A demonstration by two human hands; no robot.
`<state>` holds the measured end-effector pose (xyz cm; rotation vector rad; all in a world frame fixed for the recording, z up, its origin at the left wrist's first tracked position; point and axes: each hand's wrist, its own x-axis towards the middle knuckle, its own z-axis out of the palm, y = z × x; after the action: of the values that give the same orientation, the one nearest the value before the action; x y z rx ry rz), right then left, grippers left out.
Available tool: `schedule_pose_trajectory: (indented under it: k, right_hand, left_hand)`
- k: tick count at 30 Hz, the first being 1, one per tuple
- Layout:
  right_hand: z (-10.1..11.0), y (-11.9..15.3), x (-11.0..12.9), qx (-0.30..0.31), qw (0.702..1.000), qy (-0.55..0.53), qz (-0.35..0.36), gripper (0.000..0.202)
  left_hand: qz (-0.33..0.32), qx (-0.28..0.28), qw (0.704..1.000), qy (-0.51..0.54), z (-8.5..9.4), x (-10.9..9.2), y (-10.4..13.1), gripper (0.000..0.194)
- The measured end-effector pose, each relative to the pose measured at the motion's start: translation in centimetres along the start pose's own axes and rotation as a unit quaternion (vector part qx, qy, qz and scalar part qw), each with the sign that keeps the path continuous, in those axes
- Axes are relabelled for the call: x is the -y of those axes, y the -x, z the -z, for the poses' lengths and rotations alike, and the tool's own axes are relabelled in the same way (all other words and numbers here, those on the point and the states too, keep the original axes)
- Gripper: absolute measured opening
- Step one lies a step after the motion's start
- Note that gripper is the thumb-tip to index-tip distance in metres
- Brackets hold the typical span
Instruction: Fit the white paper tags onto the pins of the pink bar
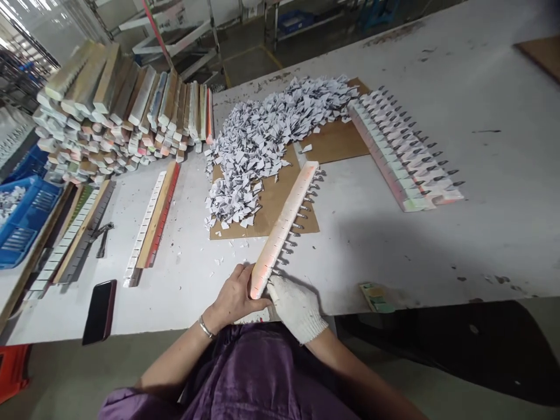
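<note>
My bare left hand (233,296), a silver bracelet on its wrist, is closed around the near end of a pale, orange-tinted slotted bar (286,219). Small dark metal pieces (301,217) stick out in a row along the bar's right side. My right hand (296,307), in a white knitted glove, is at the same end, its fingers curled against the right side by the nearest pieces. What those fingertips pinch is hidden. Under the bar's far part lies brown cardboard (280,204), with a heap of small white chips (258,140) on it.
Slotted bars with dark points (406,151) lie together at right. Stacked wooden bars (118,111) fill the back left. Nearer are two loose bars (153,221), a phone (100,312), pliers (103,238) and a blue basket (26,219). A small green-yellow packet (376,297) lies by the front edge.
</note>
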<state>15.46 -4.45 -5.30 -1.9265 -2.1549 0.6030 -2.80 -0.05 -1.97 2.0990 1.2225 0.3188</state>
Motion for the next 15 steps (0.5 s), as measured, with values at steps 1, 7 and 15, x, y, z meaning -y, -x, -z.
schedule_pose_trajectory:
  k: [1, 7, 15]
  right_hand:
    - [-0.1, 0.0, -0.4, -0.023, 1.000, -0.013, -0.002, 0.022]
    - [-1.2, 0.5, -1.8, -0.098, 0.991, -0.086, -0.022, 0.041]
    - [-0.3, -0.2, -1.3, -0.170, 0.983, -0.074, -0.001, 0.029]
  left_hand:
    - [-0.008, 0.008, 1.000, 0.009, 0.5, 0.0, -0.9, 0.088]
    - [-0.038, -0.010, 0.998, 0.042, 4.2, 1.8, -7.6, 0.046]
    - [-0.046, -0.103, 0.946, -0.305, 4.5, 2.5, -14.6, 0.026]
